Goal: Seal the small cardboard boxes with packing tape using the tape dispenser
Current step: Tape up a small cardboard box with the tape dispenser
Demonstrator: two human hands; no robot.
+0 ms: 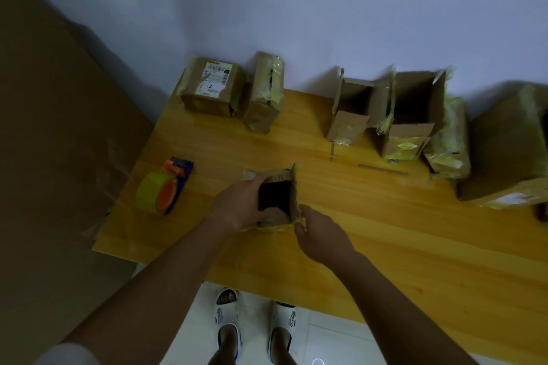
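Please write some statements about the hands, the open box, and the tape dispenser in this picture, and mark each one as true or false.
1. The left hand holds the small open box at its left side. True.
2. The tape dispenser is in the right hand. False: it lies on the wooden table, left of the box, with no hand on it.
3. The box between the hands is already sealed. False: its flaps are up and the dark inside shows.
4. The right hand is at the near right corner of the box, by yellow tape. True.
5. A box with a white label stands at the far edge, near the wall. True.
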